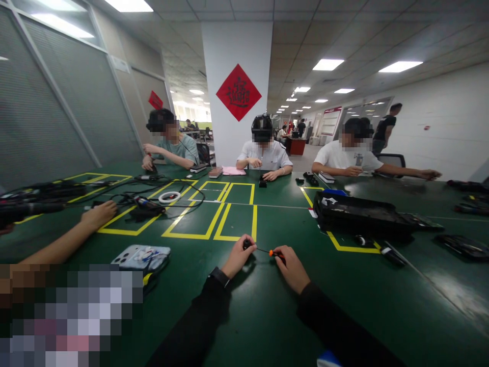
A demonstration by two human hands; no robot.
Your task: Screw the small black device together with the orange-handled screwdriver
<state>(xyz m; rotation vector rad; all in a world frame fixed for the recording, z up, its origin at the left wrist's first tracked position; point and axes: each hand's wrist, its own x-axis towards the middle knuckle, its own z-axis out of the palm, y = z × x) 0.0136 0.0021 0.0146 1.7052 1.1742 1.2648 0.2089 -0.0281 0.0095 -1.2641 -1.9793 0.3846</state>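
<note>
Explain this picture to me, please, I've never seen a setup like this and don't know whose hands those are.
No machine here: it's one picture, from a camera worn on a person's head, looking forward and down. The black-sleeved arms are that person's own. The left hand grips a small black part; the right hand holds a thin-shafted tool with an orange collar, possibly a screwdriver. The green table carries yellow tape outlines, a tangle of black cables on the left and a long black casing on the right. The bare arm at left ends in a neighbor's hand; three more people sit opposite.
</note>
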